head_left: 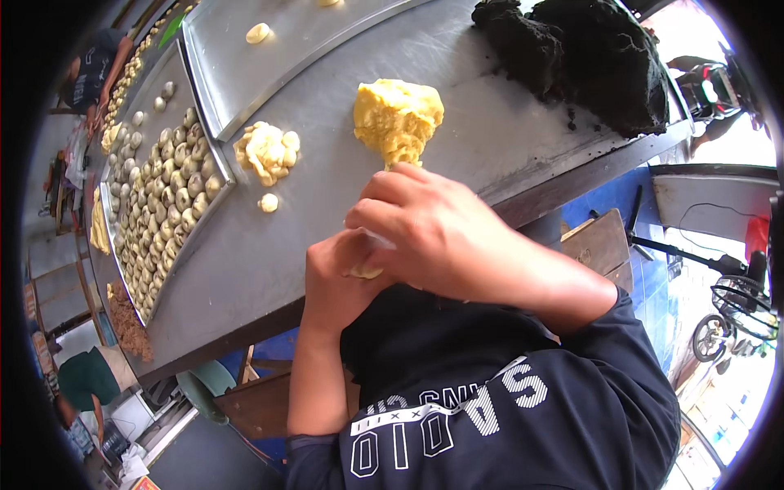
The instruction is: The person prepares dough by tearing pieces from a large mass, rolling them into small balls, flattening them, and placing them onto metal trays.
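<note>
In front of my chest both hands come together above the table's near edge. My left hand [331,265] is closed round a small piece of pale yellow dough [367,270], mostly hidden by fingers. Over it bends my right hand [420,216], its fingers curled in on the same piece; their tips are hidden. Just beyond the right knuckles lies a large lump of yellow dough [398,114], its narrow end partly behind the hand. To the left sit a heap of small dough pieces [268,153] and a single dough ball [268,202].
A metal tray [214,186] at left carries many round filled dough balls. Another tray [306,65] lies beyond. A big black mass [588,65] rests at far right, brown crumbly stuff [129,322] at the left corner. Another person [98,69] stands at the table's far left.
</note>
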Demonstrator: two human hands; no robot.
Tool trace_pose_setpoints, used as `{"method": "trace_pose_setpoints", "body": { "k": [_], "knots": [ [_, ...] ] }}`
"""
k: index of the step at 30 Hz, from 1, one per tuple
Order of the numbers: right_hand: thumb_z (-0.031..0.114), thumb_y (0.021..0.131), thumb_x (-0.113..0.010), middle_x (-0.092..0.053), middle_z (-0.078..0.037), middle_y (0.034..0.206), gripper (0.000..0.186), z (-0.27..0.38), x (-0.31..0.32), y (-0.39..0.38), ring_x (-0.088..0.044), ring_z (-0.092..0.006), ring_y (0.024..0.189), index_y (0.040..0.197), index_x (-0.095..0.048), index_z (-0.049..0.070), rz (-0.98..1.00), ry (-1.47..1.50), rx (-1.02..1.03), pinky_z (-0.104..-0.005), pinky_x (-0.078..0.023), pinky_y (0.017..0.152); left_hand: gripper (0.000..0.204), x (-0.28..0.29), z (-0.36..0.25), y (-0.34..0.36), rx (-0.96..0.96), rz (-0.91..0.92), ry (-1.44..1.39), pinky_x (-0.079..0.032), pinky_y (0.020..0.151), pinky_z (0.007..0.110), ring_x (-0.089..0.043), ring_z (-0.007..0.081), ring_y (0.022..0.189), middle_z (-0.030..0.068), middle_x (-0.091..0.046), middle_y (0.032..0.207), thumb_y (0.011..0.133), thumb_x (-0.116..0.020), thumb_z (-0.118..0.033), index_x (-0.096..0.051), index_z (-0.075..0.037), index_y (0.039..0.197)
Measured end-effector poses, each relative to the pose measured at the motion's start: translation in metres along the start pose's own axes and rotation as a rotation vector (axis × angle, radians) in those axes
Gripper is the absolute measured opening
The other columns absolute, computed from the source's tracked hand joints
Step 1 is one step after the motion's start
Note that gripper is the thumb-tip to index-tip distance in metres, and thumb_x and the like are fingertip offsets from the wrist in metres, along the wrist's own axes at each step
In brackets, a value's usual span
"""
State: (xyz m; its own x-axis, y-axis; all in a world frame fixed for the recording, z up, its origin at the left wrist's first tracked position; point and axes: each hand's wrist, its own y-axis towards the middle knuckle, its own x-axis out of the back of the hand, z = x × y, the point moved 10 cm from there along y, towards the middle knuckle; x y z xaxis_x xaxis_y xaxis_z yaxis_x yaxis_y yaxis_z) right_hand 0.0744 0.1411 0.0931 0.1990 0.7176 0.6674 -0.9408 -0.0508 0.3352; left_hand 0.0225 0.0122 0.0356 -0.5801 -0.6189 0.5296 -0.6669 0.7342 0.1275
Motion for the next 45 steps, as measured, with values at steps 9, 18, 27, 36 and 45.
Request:
{"method": "trace_pose_setpoints", "body": {
  "k": [9, 18, 27, 36, 45],
  "knots": [
    [0.013, 0.09, -0.076, -0.068, -0.008, 0.124, 0.021, -0.033, -0.028, 0.008, -0.069, -0.0285, 0.115, 0.11, -0.078, 0.006, 0.294, -0.654, 0.06, -0.0409, -0.063, 0.096, 0.05, 0.017, 0.027, 0.0, 0.102, -0.13, -0.522, -0.046, 0.074, 0.032, -0.059, 0.0156, 0.085, 0.0066, -0.063, 0.087, 0.098, -0.092, -0.045, -0.064, -0.005, 0.084],
    [0.016, 0.084, -0.075, -0.065, -0.011, 0.101, 0.014, -0.008, -0.011, 0.012, -0.069, -0.0265, 0.104, 0.093, -0.077, 0.005, 0.114, -0.607, 0.074, -0.0368, -0.064, 0.087, 0.058, 0.021, 0.032, -0.001, 0.126, -0.173, -0.576, -0.047, 0.065, 0.029, -0.061, 0.0149, 0.071, 0.0063, -0.063, 0.076, 0.113, -0.075, -0.051, -0.064, -0.005, 0.08],
    [0.024, 0.085, -0.076, -0.073, -0.012, 0.098, 0.023, -0.022, -0.062, 0.062, -0.068, -0.0276, 0.1, 0.096, -0.083, 0.005, 0.084, -1.059, 0.199, -0.0374, -0.057, 0.088, 0.059, 0.037, 0.042, -0.012, 0.179, -0.236, -0.704, -0.039, 0.068, 0.029, -0.053, 0.0138, 0.075, 0.0052, -0.058, 0.082, 0.123, -0.056, -0.049, -0.057, -0.007, 0.082],
    [0.014, 0.086, -0.075, -0.068, -0.012, 0.108, 0.014, -0.005, 0.004, 0.017, -0.069, -0.0285, 0.109, 0.097, -0.079, 0.007, 0.007, -0.42, 0.133, -0.0383, -0.062, 0.089, 0.051, 0.042, 0.042, -0.022, 0.139, -0.205, -0.517, -0.041, 0.068, 0.025, -0.056, 0.0107, 0.08, 0.008, -0.065, 0.09, 0.117, -0.07, -0.043, -0.061, -0.008, 0.081],
    [0.014, 0.09, -0.074, -0.068, -0.012, 0.107, 0.014, -0.006, 0.02, 0.003, -0.072, -0.0266, 0.105, 0.1, -0.073, 0.004, -0.077, -0.483, 0.143, -0.0364, -0.066, 0.088, 0.007, 0.042, -0.019, -0.018, -0.099, -0.1, 0.369, -0.066, 0.086, 0.04, -0.074, 0.0244, 0.108, 0.0149, -0.075, 0.124, 0.105, -0.08, -0.001, -0.075, 0.002, 0.106]
  ]
}}
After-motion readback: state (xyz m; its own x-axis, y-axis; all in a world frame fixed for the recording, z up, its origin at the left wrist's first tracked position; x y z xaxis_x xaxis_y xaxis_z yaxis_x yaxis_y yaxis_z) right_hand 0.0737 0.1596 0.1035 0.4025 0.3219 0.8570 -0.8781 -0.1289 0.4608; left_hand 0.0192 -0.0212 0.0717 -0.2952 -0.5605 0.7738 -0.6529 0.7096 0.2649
